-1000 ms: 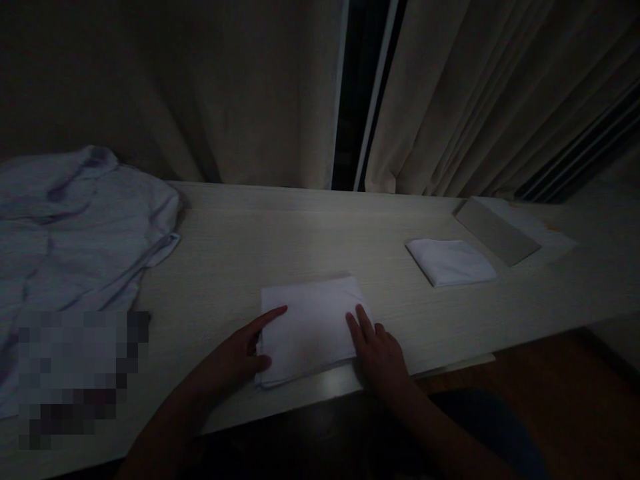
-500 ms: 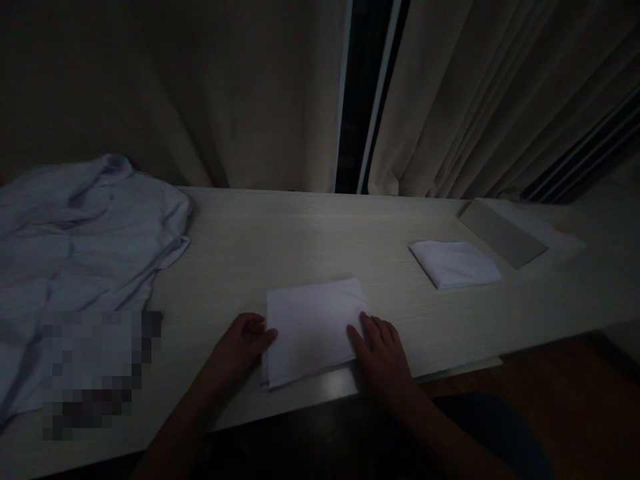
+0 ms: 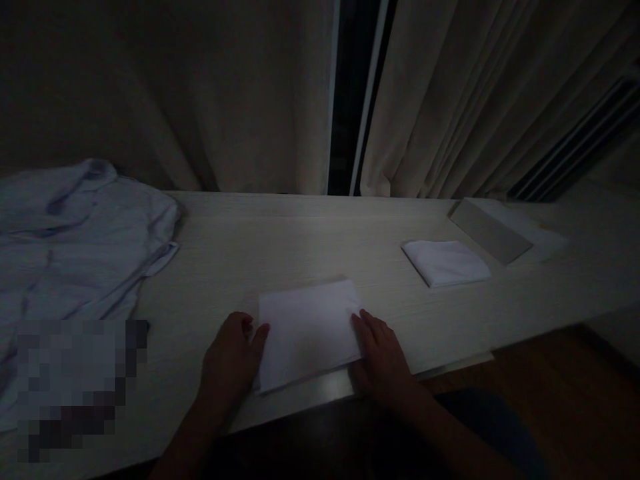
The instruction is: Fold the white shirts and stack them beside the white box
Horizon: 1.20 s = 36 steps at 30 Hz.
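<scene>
A folded white cloth (image 3: 307, 337) lies flat near the table's front edge, between my two hands. My left hand (image 3: 233, 353) is at its left side, the thumb touching the cloth's edge. Its fingers curl loosely, apart from the thumb, beside the cloth. My right hand (image 3: 383, 347) closes on the right edge, with fingertips close together there. Part of that hand's underside is hidden. Farther right lies a second, smaller folded white cloth (image 3: 447, 262).
A light-coloured collared shirt (image 3: 85, 240) is spread over the left of the pale table (image 3: 235, 247). A blurred, pixelated patch covers its lower part. A grey-and-white flat-sided object (image 3: 493, 233) stands at the back right. Curtains (image 3: 260, 100) hang behind the table.
The view has shifted slightly, so most things appear a little farther left. My left hand has turned more upright beside the cloth. The right fingertips remain at its right edge.
</scene>
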Motion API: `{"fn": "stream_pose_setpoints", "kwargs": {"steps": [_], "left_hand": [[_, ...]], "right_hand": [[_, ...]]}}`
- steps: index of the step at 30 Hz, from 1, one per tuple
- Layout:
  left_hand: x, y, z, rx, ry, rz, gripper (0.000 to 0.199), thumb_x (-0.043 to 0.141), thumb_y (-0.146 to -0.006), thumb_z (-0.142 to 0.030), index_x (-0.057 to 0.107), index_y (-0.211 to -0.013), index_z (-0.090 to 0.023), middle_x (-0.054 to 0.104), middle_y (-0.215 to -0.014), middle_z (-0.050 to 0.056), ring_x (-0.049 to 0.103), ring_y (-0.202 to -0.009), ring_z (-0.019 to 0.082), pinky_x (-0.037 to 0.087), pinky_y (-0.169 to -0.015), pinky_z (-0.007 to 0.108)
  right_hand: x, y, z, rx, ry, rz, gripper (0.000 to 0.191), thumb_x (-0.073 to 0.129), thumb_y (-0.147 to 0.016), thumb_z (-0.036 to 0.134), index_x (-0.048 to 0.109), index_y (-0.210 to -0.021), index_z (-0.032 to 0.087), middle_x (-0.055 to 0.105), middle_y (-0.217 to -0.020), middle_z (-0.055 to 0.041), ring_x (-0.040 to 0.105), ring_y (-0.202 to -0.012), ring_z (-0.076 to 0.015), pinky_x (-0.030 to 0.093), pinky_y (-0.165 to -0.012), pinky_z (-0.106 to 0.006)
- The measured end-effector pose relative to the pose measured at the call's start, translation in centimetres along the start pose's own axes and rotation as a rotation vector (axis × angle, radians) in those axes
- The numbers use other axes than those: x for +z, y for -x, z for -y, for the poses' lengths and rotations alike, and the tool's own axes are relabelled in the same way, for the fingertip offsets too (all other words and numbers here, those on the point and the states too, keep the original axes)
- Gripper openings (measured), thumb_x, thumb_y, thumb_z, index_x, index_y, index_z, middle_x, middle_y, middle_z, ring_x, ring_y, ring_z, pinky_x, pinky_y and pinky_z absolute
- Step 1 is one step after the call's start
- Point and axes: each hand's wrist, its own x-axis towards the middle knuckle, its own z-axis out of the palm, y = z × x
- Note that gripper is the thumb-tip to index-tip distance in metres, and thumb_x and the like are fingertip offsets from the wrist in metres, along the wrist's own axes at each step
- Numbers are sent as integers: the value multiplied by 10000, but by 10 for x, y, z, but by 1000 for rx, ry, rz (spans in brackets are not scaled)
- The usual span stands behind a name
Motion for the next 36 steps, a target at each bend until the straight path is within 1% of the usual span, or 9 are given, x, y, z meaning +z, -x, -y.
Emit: {"fn": "stream_pose_setpoints", "kwargs": {"steps": [3, 5, 7, 10, 13, 20, 27, 31, 36], "left_hand": [[4, 4, -29, 258, -98, -148, 500, 399, -886, -552, 519, -1185, -169, 563, -1257, 150, 537, -1157, 284, 408, -1002, 434], [15, 5, -45, 409, -129, -100, 529, 388, -897, -549, 534, -1226, -161, 529, -1346, 147, 461, -1280, 277, 343, -1087, 424], [31, 4, -54, 482, -201, -44, 608, 386, -890, -577, 519, -1292, -140, 458, -1442, 161, 359, -1376, 294, 269, -1138, 449], [51, 4, -53, 479, -321, -7, 724, 378, -864, -642, 446, -1398, -158, 341, -1530, 173, 223, -1443, 347, 167, -1155, 545], [63, 5, -47, 467, -387, -23, 783, 359, -844, -687, 374, -1457, -200, 256, -1569, 168, 129, -1462, 379, 90, -1139, 617], [71, 8, -43, 466, -426, -19, 869, 397, -789, -740, 334, -1478, -214, 190, -1592, 152, 62, -1467, 394, 54, -1137, 625], [72, 8, -41, 450, -429, -23, 879, 411, -774, -746, 336, -1477, -223, 216, -1585, 151, 69, -1464, 406, 43, -1131, 641], [73, 8, -40, 455, -412, -19, 882, 415, -773, -747, 332, -1479, -225, 209, -1587, 152, 48, -1469, 395, 20, -1136, 636], [71, 10, -39, 483, -395, -21, 889, 437, -773, -735, 333, -1480, -207, 200, -1586, 167, 43, -1469, 395, 13, -1139, 630]], "right_hand": [[-6, 4, -3, -28, -93, -17, 733, 604, -808, 318, 325, -1463, 143, 360, -1482, -187, 337, -1343, -324, 366, -1050, -528], [-8, 4, -7, -16, -155, -30, 718, 629, -823, 424, 370, -1444, 175, 368, -1483, -173, 334, -1353, -324, 374, -1047, -525], [-8, -5, -17, 87, -245, -72, 571, 570, -883, 451, 458, -1383, 200, 439, -1435, -155, 394, -1318, -300, 394, -1034, -497], [-5, -36, -45, 336, -434, -99, 371, 440, -964, 421, 587, -1222, 199, 600, -1245, -123, 558, -1124, -235, 462, -943, -400], [3, -82, -76, 438, -560, 13, 356, 487, -935, 446, 632, -1122, 180, 667, -1069, -91, 612, -907, -187, 482, -824, -320], [18, -163, -104, 447, -785, 619, 380, 529, -889, 541, 637, -949, 181, 576, -709, 4, 436, -533, -91, 333, -494, -216], [7, -195, -115, 495, -732, 995, 465, 661, -759, 651, 622, -867, 200, 569, -725, 4, 449, -568, -97, 331, -502, -214], [12, -203, -116, 414, -605, 1012, 557, 643, -726, 723, 659, -825, 175, 545, -660, 3, 428, -562, -97, 345, -510, -224], [19, -195, -110, 447, -680, 851, 600, 636, -741, 717, 653, -807, 121, 620, -717, -46, 538, -610, -117, 452, -572, -244]]}}
